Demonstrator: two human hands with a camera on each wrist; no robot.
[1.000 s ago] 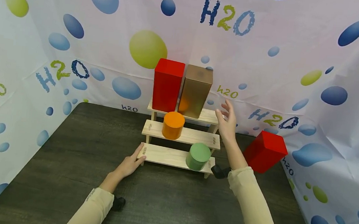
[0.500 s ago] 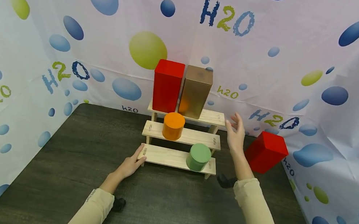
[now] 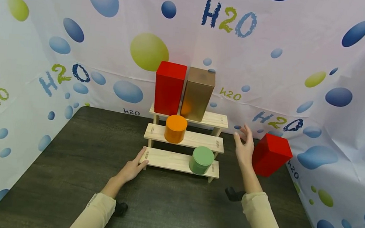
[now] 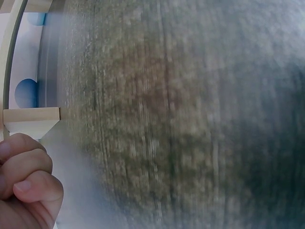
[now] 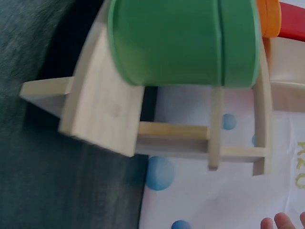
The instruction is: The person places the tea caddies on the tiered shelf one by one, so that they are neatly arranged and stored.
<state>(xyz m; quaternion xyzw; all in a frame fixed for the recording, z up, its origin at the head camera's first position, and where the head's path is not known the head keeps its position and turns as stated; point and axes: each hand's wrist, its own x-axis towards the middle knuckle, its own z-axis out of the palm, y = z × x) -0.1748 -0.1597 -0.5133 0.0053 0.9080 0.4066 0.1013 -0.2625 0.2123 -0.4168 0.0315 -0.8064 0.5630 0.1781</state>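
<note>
A three-step wooden display shelf stands on the dark table. My left hand grips the left end of its lowest board; in the left wrist view its fingers are curled beside the wood. A green round tin sits at the right of the lowest step, and an orange round tin on the middle one. A red tall tin and a gold tall tin share the top step. Holding nothing, my right hand is raised between the shelf and another red tin, fingers loosely bent.
The dark table extends in front of the shelf and to its left. A white sheet with blue and green drops hangs behind and at both sides, close to the shelf's back.
My right hand has moved right and down, from beside the top step towards the red tin at the right. The left hand has stayed at the shelf's end.
</note>
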